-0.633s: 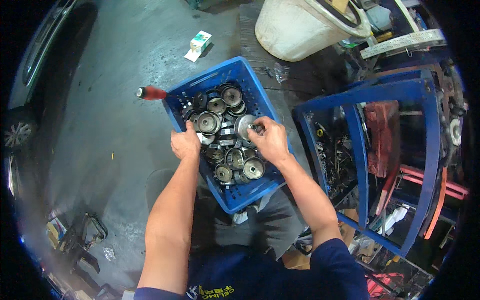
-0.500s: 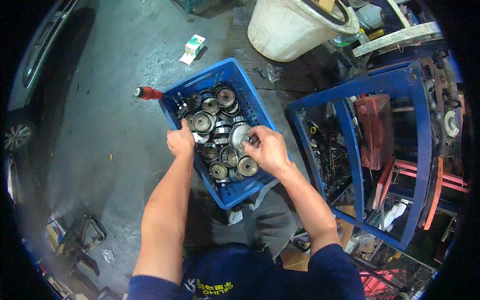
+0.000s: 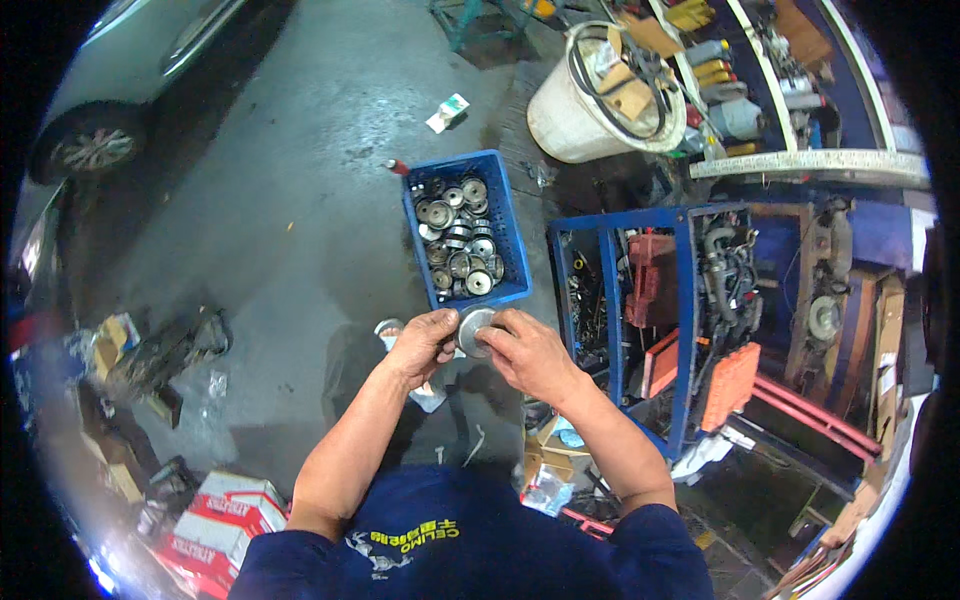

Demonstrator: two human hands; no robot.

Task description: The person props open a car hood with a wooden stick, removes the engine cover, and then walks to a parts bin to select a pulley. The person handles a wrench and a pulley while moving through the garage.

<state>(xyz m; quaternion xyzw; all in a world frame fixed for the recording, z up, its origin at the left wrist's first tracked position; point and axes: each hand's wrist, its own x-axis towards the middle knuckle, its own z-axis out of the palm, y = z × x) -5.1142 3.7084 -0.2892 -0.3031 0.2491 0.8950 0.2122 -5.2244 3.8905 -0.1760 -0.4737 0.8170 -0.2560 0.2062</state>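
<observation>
Close to my body I hold a round silver oil filter cap wrench [image 3: 477,332] between both hands. My left hand [image 3: 425,345] is closed at its left edge, with the thumb along the upper side. Fingers of my right hand [image 3: 540,357] pinch the disc from the right and cover part of its face. Just beyond my hands, a blue plastic basket [image 3: 515,240] stands on the floor, with several more metal cap wrenches [image 3: 440,213] piled inside. A red-handled tool [image 3: 397,167] sticks out at the basket's far left corner.
A blue metal rack [image 3: 683,330] with parts stands to the right. Beyond the basket are a white bucket [image 3: 560,120] and a small white-green box [image 3: 448,112]. Red-white cartons [image 3: 222,530] lie at the lower left; a car wheel [image 3: 95,150] shows at the far left.
I have raised up from the basket, which now looks smaller and farther off. My right hand brought the cap wrench out toward me, and my left hand left the basket's edge to meet it.
</observation>
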